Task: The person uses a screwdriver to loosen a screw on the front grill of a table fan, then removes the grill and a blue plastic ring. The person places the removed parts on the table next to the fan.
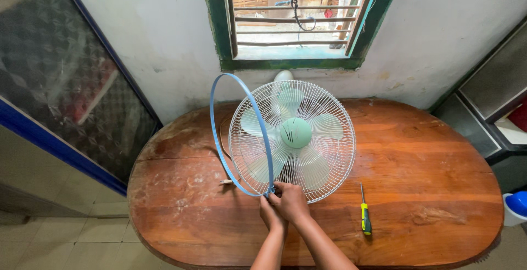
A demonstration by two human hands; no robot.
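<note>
Head view: both hands grip blue ring at fan guard edge.

Glossy worn wood table, white wire-metal fan grille, smooth blue plastic ring, pale green plastic blades.

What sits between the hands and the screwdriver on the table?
Nothing: in the head view, only bare wooden table runs from the right hand to the yellow-handled screwdriver. The fan's white wire guard curves just above that stretch.
</note>
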